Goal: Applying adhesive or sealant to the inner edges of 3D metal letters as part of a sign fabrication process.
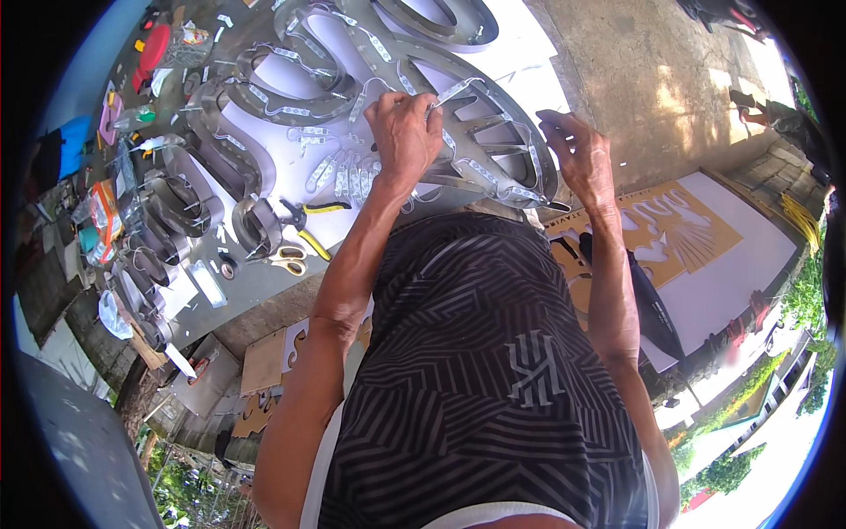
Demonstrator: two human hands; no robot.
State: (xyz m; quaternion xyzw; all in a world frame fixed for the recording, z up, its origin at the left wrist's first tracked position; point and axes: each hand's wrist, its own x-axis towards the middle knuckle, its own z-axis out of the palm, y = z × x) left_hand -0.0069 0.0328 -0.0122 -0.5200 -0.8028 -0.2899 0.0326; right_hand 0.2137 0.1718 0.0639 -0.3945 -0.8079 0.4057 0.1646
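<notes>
My left hand point(405, 139) is closed, its fingertips pinching a string of white LED modules point(460, 89) joined by thin wire. It hovers over a large grey channel-letter shell point(432, 55) with ribbed openings. More LED modules line the inside of that shell. To the right, my right hand point(577, 160) is raised beside the shell's edge, fingers apart and partly curled, with nothing visible in them. A bundle of LED modules point(357, 176) lies on the white sheet below my left hand.
Yellow-and-black pliers point(310, 231), scissors point(289, 259) and a tape roll point(228, 267) lie left of my left forearm. Several smaller grey letter shells point(181, 207) stand farther left, near plastic bags and a red lid-like disc point(156, 44). At right are cut orange-brown panels point(705, 231).
</notes>
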